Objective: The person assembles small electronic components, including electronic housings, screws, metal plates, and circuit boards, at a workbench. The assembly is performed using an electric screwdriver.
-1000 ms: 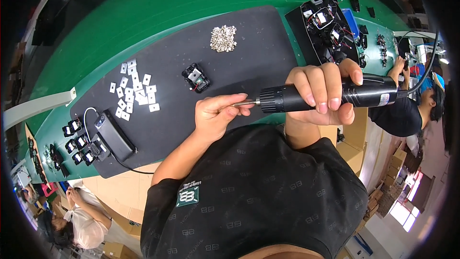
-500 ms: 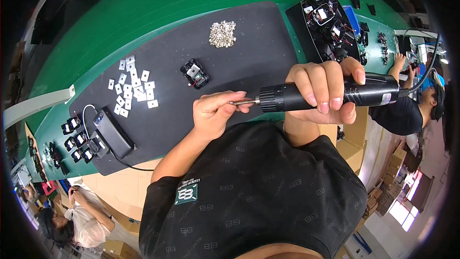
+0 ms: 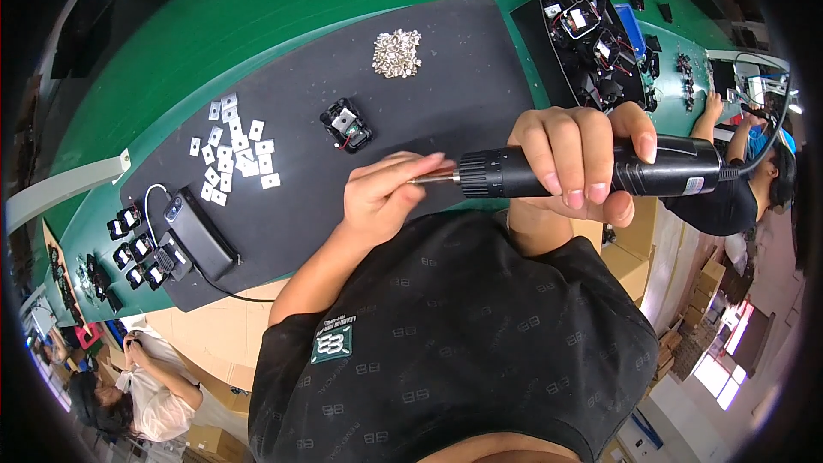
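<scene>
My right hand (image 3: 576,163) is wrapped tight around the black barrel of an electric screwdriver (image 3: 591,173), fingers curled over the top and thumb underneath, holding it level above the front edge of the counter (image 3: 283,9). The tool lies crosswise in front of my chest, its cord end pointing to my right and its metal bit (image 3: 435,177) pointing to my left. My left hand (image 3: 387,195) meets that bit: the fingers are half-closed and pinched around the tip, so the bit disappears into them. I cannot tell whether a screw sits between those fingertips.

Beyond both hands, on the black mat (image 3: 446,60), a small black part with a metal centre (image 3: 346,124) lies apart from my left hand, further from me and a little to the left. A heap of silver screws (image 3: 397,53) sits well beyond it, near the mat's far edge. To my left, small white square pieces (image 3: 233,150) are scattered over the mat, and a black box with a cable (image 3: 199,234) lies near its left end. A tray of black assemblies (image 3: 591,39) stands past my right hand.
</scene>
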`<state>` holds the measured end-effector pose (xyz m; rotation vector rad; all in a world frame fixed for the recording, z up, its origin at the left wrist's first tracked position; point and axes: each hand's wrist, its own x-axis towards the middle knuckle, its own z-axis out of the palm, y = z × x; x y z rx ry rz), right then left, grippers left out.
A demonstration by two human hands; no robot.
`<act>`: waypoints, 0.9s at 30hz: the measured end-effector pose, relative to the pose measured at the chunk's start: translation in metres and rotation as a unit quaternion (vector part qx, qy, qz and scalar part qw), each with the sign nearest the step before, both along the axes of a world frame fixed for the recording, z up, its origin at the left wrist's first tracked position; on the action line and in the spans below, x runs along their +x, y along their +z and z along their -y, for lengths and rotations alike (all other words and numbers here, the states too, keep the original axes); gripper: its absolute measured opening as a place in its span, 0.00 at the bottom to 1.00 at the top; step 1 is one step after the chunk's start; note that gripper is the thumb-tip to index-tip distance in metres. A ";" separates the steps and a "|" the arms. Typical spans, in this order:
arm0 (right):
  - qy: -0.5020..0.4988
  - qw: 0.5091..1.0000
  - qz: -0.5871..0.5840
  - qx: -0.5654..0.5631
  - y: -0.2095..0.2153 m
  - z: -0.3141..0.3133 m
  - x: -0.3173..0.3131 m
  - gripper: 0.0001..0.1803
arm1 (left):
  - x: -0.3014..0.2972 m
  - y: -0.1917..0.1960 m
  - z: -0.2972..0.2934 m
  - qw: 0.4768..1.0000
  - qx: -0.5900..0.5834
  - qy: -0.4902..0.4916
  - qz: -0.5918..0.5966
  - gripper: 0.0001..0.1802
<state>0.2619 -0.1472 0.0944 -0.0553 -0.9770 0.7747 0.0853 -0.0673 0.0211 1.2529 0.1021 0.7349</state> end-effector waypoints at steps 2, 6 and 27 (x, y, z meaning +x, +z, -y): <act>0.000 1.000 -0.005 -0.009 -0.001 0.000 0.002 0.23 | 0.000 0.007 -0.016 0.944 0.310 0.112 -0.032 0.30; -0.039 0.997 -0.023 -0.070 -0.001 0.004 0.001 0.21 | -0.022 -0.002 -0.043 0.843 0.441 0.232 -0.203 0.60; -0.140 0.970 0.037 -0.193 -0.068 -0.037 -0.026 0.21 | -0.013 -0.030 -0.043 0.835 0.404 0.103 -0.358 0.39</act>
